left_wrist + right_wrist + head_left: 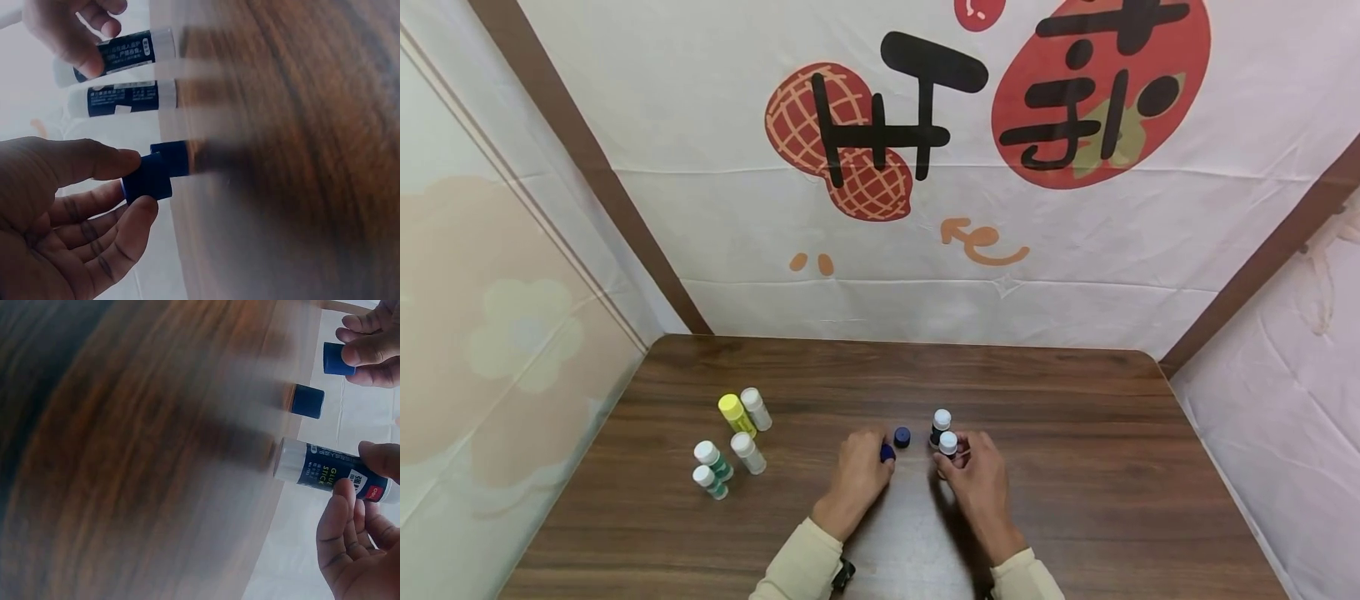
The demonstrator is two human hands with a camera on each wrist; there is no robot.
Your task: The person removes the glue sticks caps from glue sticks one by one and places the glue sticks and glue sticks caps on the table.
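Between thumb and fingers, my left hand (857, 468) pinches a dark blue cap (147, 179). A second blue cap (902, 437) stands on the table just beyond that hand. My right hand (977, 475) holds a glue stick (330, 471) with a navy label and white ends, thumb on one side and fingers on the other. It stands upright, its lower end at the tabletop. Right behind it is another navy-labelled glue stick (940, 423), also upright. In the left wrist view this second stick (125, 99) shows its printed label, with no fingers on it.
On the left of the wooden table (1075, 400) stand several more sticks: a yellow one (736, 414), a white one (756, 408), another white one (748, 453) and two green-labelled ones (713, 460). A printed cloth (730, 250) hangs behind the table's far edge.
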